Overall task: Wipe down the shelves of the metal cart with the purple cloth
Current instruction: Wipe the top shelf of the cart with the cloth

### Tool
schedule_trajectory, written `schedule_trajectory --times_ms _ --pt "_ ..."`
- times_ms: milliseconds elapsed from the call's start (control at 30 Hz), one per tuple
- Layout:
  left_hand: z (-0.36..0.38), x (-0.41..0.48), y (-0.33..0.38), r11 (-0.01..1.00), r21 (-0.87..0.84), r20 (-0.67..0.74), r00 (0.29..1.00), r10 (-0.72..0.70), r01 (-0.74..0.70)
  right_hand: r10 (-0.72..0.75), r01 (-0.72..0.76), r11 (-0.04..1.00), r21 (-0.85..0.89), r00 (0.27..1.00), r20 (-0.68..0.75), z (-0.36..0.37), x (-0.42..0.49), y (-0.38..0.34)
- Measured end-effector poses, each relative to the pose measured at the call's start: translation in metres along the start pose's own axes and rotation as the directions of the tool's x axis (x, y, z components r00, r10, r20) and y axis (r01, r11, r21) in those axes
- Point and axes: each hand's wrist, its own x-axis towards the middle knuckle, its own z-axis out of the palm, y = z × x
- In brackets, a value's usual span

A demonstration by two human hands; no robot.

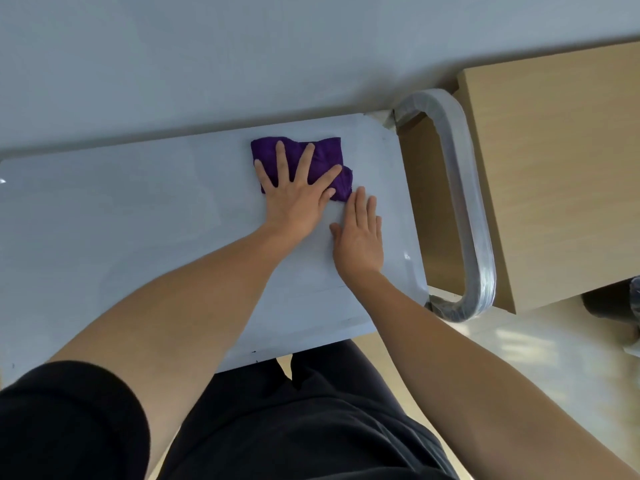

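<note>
Pressing down with straight, spread fingers, the left hand (298, 195) pins the purple cloth (325, 155) to the cart's top shelf (138, 220) toward 1 o'clock, while the right hand (360, 237) lies flat and open on the shelf at the cloth's 5 o'clock corner.

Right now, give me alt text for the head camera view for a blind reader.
A person's left hand presses a purple cloth flat on the metal cart's shelf; the right hand rests open on the shelf beside it.
</note>
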Motion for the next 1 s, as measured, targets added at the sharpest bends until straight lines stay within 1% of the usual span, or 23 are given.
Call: schedule_trajectory --times_ms 67,167,233,333,367,400,500,533,600,733,833,900,1000 --pt "-0.003 -0.002 -0.013 1.0 -0.004 -0.012 1.0 -0.02 0.02 0.003 -0.003 1.0 -0.014 1.0 0.007 -0.001 0.0 -0.002" --pt "-0.006 -0.009 -0.04 0.987 -0.046 -0.065 0.986 -0.155 0.152 0.006 -0.006 1.0 0.005 1.0 -0.003 -0.006 0.0 -0.005" --pt "-0.007 -0.012 -0.054 0.977 -0.044 -0.086 0.974 -0.211 0.208 -0.022 0.023 0.999 0.029 1.0 -0.014 -0.007 -0.002 -0.012" --pt "-0.007 -0.008 -0.042 0.968 -0.071 -0.077 0.966 -0.246 0.241 -0.083 0.082 0.996 0.027 0.996 0.024 -0.004 -0.009 -0.021" --pt "-0.006 -0.006 -0.031 0.969 -0.086 -0.064 0.969 -0.239 0.233 -0.092 0.092 0.995 0.027 0.995 0.03 -0.001 -0.012 -0.022" --pt "-0.004 -0.005 -0.02 0.976 -0.088 -0.051 0.978 -0.202 0.197 -0.09 0.089 0.995 0.041 0.996 0.025 0.001 -0.014 -0.022" --pt "0.004 -0.013 -0.004 0.999 -0.036 -0.035 0.999 0.006 -0.007 0.014 -0.01 0.985 0.17 1.0 -0.026 0.001 -0.016 -0.022" --pt "0.005 -0.017 -0.008 0.999 -0.032 -0.039 0.999 0.038 -0.039 0.039 -0.031 0.98 0.194 0.999 -0.035 0.002 -0.017 -0.022" --pt "0.007 -0.023 -0.025 0.999 -0.039 -0.075 0.997 0.016 -0.019 0.032 -0.025 0.983 0.184 0.999 -0.035 0.002 -0.019 -0.023" --pt "0.006 -0.046 -0.07 0.99 -0.043 -0.165 0.976 -0.142 0.137 0.016 -0.019 0.988 0.154 1.0 0.023 0.0 -0.017 -0.026" --pt "0.009 -0.059 -0.067 0.976 -0.101 -0.174 0.962 -0.209 0.194 0.013 -0.012 0.985 0.173 1.0 -0.001 -0.005 -0.016 -0.025" --pt "0.016 -0.07 -0.043 0.981 -0.112 -0.163 0.971 -0.178 0.161 -0.007 0.012 0.98 0.2 1.0 -0.027 -0.007 -0.014 -0.018" --pt "0.036 -0.096 -0.003 0.998 -0.043 -0.161 0.986 0.038 -0.046 -0.024 0.047 0.958 0.283 0.996 -0.085 -0.011 -0.014 -0.006"
